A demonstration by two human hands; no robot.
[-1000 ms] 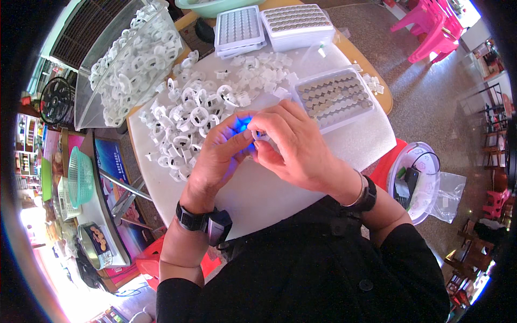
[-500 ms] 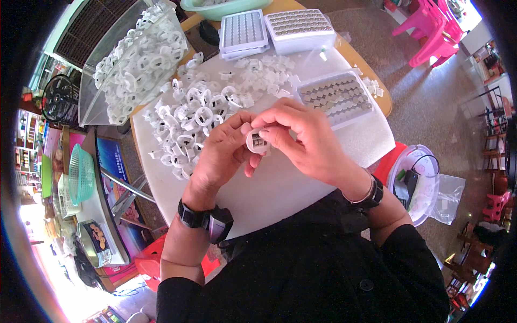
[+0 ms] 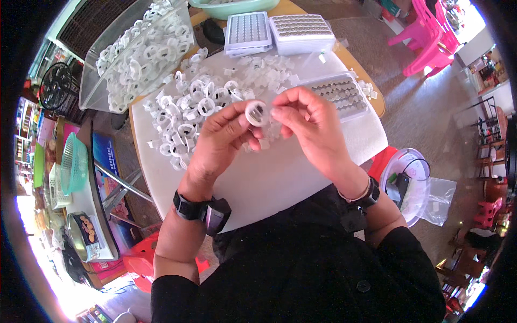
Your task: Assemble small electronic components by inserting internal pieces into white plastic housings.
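Observation:
Between the thumb and fingers of my left hand [image 3: 225, 131] is a round white plastic part [image 3: 257, 113], its open face with dark metal-looking insides turned up. My right hand [image 3: 312, 126] is just to the right of it, thumb and index finger pinched together close to the part's rim. Whatever those fingertips hold, if anything, is too small to make out. A heap of similar white round parts [image 3: 186, 129] lies left of my hands. Behind them are small translucent pieces [image 3: 264, 72]. Right of my right hand sits a tray of silvery discs [image 3: 339, 94].
A clear bin [image 3: 89, 89] full of white parts leans at the far left. Stacked disc trays [image 3: 301, 35] and a pale green basin [image 3: 234, 8] stand at the back. By the table's right edge are a red stool [image 3: 381, 164] and a clear tub [image 3: 417, 185].
The white part in my left hand has moved up, away from my body, and tilted. My right fingers have come off its face to the right side.

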